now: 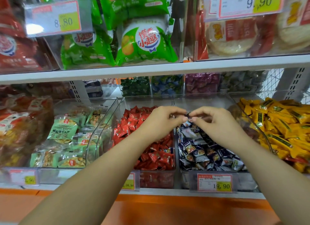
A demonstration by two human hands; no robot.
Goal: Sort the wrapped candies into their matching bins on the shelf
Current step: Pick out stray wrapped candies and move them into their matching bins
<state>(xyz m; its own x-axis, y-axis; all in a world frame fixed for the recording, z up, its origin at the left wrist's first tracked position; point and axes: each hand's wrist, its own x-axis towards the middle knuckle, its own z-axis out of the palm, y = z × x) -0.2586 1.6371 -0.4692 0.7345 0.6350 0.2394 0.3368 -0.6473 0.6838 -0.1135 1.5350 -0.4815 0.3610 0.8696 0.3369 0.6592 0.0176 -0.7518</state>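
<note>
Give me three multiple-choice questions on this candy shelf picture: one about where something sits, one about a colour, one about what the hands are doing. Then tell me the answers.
1. Which candies fill the bin just right of the red candies?
A. green ones
B. dark blue and white candies
C. purple ones

2. What colour are the packets in the far-right bin?
A. yellow
B. pink
C. black

3. What are the left hand and right hand doing?
A. lying flat on the shelf edge
B. together pinching a small dark candy
C. each lifting a price tag

Answers:
1 B: the blue-and-white pile sits directly beside the red one.
2 A: every wrapper there is yellow.
3 B: fingers of both hands meet on the candy above the bins.
</note>
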